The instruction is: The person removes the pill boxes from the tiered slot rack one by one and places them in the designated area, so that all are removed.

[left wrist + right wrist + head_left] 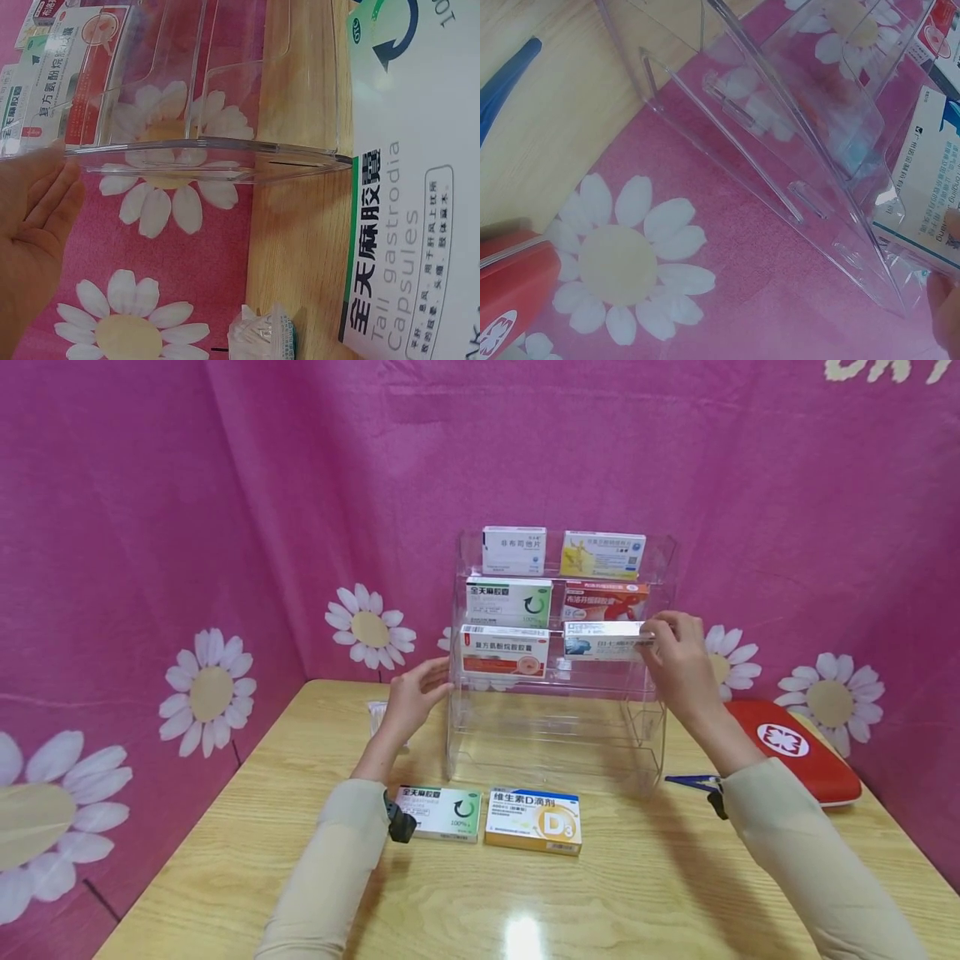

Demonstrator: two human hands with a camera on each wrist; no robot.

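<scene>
A clear acrylic tiered rack (555, 718) stands on the table, with medicine boxes on its upper three tiers. On the third tier's right side, my right hand (678, 664) pinches the right end of a white and blue medicine box (600, 642). The right wrist view shows that box (922, 176) tilted, fingertips at its edge. My left hand (416, 697) rests against the rack's left side, fingers fairly straight; the left wrist view has this hand (37, 225) beside a white and red capsule box (90, 75). Left of the pinched box sits the same capsule box (504, 653).
A green and white box (442, 814) and an orange vitamin D box (534, 821) lie before the rack. At right are a red first-aid case (795, 752) and blue tweezers (693, 782). A small plastic packet (377, 714) lies behind the left hand. A pink daisy curtain (375, 468) hangs behind.
</scene>
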